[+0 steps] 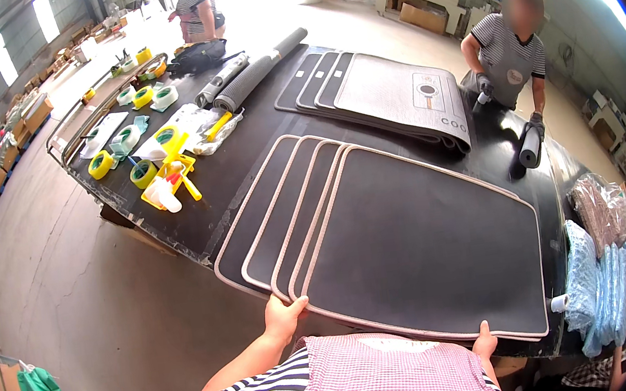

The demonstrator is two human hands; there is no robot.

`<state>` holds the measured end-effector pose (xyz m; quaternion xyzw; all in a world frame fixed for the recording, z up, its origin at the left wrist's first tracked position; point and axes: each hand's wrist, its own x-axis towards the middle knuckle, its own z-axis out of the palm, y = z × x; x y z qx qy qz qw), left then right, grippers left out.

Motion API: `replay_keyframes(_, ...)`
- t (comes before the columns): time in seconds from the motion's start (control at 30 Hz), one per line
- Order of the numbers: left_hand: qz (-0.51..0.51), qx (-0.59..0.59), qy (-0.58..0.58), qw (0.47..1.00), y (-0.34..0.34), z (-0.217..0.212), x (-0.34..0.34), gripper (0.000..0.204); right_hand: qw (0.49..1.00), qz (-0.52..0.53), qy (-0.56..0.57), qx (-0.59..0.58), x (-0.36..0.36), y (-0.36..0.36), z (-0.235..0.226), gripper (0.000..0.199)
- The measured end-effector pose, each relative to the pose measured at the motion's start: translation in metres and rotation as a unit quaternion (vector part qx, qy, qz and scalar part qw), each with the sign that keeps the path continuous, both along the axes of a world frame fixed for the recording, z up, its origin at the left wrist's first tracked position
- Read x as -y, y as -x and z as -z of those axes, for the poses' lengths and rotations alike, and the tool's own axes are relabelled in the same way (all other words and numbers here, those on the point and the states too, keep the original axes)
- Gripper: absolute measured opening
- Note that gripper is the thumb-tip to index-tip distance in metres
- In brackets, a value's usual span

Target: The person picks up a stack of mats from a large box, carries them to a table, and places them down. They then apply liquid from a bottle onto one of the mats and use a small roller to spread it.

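Just above my pink checkered apron (400, 374), my left hand (283, 319) is closed on the near edge of the black mats (422, 244), thumb pressed on top where the fanned borders come together. My right hand (485, 342) has hold of the same edge near its right corner, thumb up over the rim; its fingers are hidden below, so I cannot tell how tightly they curl. The mats lie in front of me on the dark table (241, 175), their pale edging stepped out to the left. To the right sit blue wrapped bundles (600, 286). On the left are a yellow tray (168, 184) and, farther back, yellow tape rolls (143, 97). Beyond my mats lies a stack of grey mats (386, 91), and grey rolls (259, 74) rest farther left. Across the table, a gloved co-worker (502, 56) holds a dark roll (530, 147). Another person (198, 6) stands in the bright background.
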<state>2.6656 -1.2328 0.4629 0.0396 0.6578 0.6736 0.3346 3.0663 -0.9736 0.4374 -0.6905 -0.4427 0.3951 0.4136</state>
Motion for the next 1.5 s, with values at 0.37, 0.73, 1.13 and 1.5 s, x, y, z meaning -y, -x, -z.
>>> replay_keyframes(0.37, -0.066, 0.116, 0.025, 0.991, -0.023, 0.01, 0.004, 0.038, 0.968, 0.113, 0.117, -0.188, 0.002, -0.007, -0.034, 0.035)
replay_keyframes(0.73, -0.013, 0.111, 0.087, 0.99, -0.023, -0.007, -0.011, 0.034, 0.979, 0.141, 0.106, -0.102, -0.049, -0.07, -0.002, 0.027)
replay_keyframes(1.13, -0.159, 0.161, 0.047, 0.973, -0.043, 0.0, -0.017, 0.035, 0.968, 0.13, 0.102, -0.191, -0.043, -0.094, 0.008, 0.032)
replay_keyframes(1.5, -0.196, 0.128, 0.036, 0.972, -0.049, 0.008, -0.022, 0.033, 0.968, 0.06, -0.098, -0.224, -0.079, -0.071, -0.072, 0.04)
